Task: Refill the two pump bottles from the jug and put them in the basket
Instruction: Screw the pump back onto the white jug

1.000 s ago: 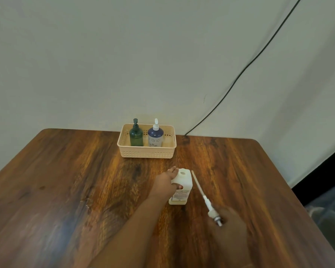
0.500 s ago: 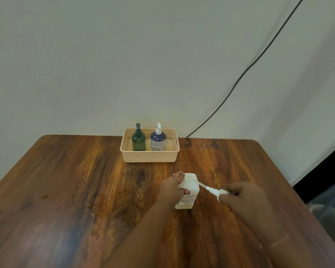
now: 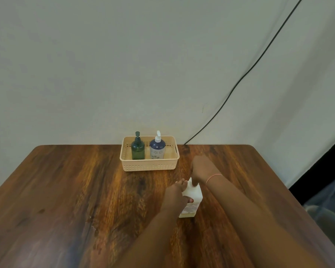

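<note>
A white jug (image 3: 192, 200) stands upright on the wooden table (image 3: 75, 190), near the middle. My left hand (image 3: 177, 192) grips its left side. My right hand (image 3: 202, 169) is curled over the jug's top and hides the pump head it holds there. A green pump bottle (image 3: 138, 147) and a blue pump bottle with a white pump (image 3: 157, 148) stand upright side by side in the beige basket (image 3: 149, 166) at the table's far edge.
A pale wall rises right behind the table. A black cable (image 3: 240, 82) runs down it to the table's back edge. The table's right edge (image 3: 275, 182) drops off beside a dark gap and a grey object on the floor.
My right hand has carried the long-tubed pump from the table up to the jug; the tube has gone down into the jug and is out of sight. My left hand kept its grip.
</note>
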